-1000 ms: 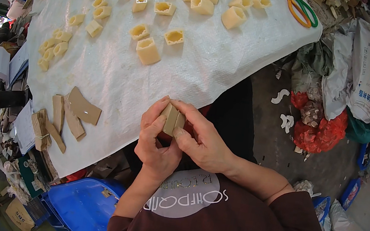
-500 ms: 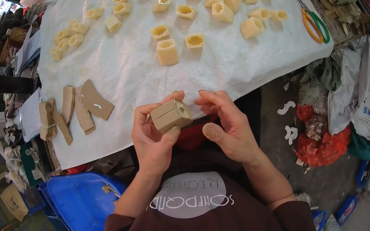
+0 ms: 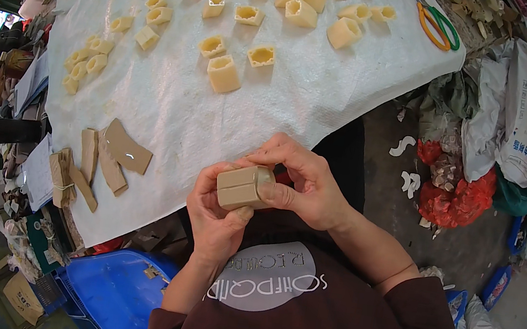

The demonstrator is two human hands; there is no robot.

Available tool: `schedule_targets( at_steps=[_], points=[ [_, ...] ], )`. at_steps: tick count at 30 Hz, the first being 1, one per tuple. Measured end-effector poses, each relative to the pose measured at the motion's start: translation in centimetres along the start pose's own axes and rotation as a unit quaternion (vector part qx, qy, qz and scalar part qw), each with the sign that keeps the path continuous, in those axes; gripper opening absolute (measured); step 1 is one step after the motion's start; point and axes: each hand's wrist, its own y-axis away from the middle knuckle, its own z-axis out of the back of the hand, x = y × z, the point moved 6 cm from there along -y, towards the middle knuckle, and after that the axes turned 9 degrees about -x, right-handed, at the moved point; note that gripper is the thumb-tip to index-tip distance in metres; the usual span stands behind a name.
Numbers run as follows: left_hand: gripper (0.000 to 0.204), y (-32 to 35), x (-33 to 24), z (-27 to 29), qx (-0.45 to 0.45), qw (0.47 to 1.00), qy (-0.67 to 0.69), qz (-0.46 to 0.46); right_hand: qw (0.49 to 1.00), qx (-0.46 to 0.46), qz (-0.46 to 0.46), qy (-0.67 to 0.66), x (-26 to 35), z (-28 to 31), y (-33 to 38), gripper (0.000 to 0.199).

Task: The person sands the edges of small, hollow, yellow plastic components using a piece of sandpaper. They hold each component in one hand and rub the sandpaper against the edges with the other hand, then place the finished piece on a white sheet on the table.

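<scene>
Tan block [image 3: 240, 190] being held by the near edge

The white sheet [image 3: 169, 105] is spreading out past the left hand [image 3: 215, 217] and right hand [image 3: 322, 200]. Its near edge is slanting by them, from near left to far right. Bare sheet is lying between them and the hollow yellow pieces [image 3: 224, 75]. At near left, a blue tub [image 3: 108, 295] is holding small tan bits [image 3: 152, 273]. The left hand is curling round the block; the right is pinching its right end. The boxy block is showing a straight groove.
</scene>
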Motion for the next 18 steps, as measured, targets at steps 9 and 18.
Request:
schedule_targets(
  at_steps=[9,18],
  points=[
    [0.064,-0.6,0.8,-0.4,0.036,0.99,0.123,0.065,0.999,-0.019,0.031,0.026,-0.2,-0.7,-0.1,0.041],
    [0.072,-0.8,-0.2,-0.6,0.205,0.975,0.041,0.073,0.974,0.163,-0.02,0.154,0.6,-0.8,-1.8,0.059]
  ],
)
